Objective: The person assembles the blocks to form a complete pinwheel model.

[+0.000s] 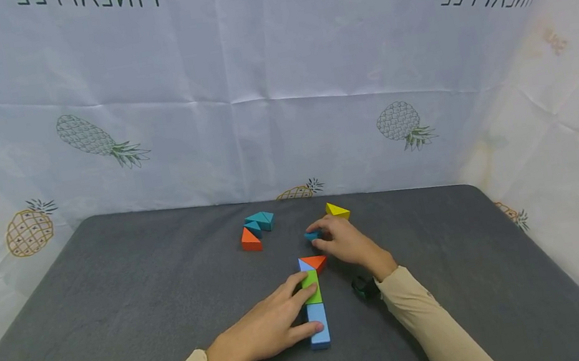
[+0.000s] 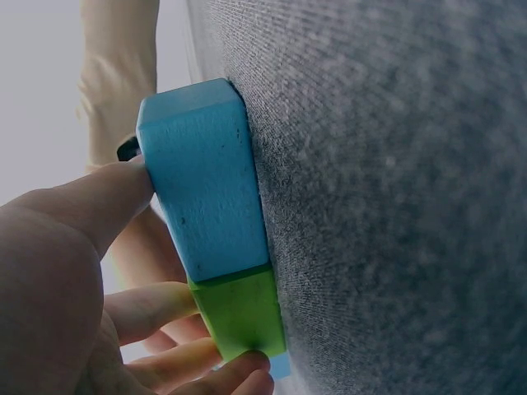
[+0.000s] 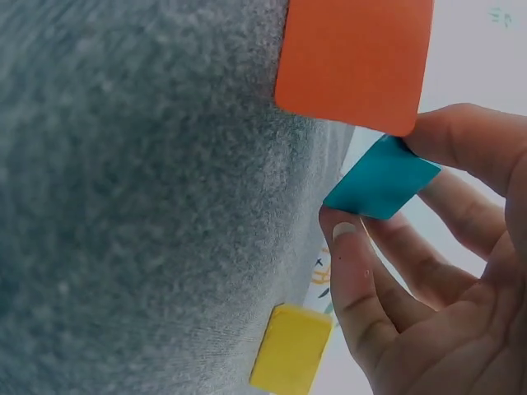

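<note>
My left hand (image 1: 267,329) rests on a row of blocks with its fingers loosely extended. The thumb touches the light-blue rectangular block (image 2: 206,189), while other fingers lie on the green block (image 2: 243,317). At the row's far end, a light-blue triangular block (image 1: 303,265) and an orange triangular block (image 1: 316,261) sit side by side. Just beyond them my right hand (image 1: 347,244) pinches a blue triangular block (image 3: 383,177) between thumb and fingertips. A yellow triangular block (image 1: 338,212) stands behind that hand, partly covered by it.
To the left of the right hand are teal triangular blocks (image 1: 260,220) and another orange triangular block (image 1: 250,241), grouped near the far edge of the dark grey table (image 1: 168,275). A pineapple-printed cloth (image 1: 259,135) hangs behind the table.
</note>
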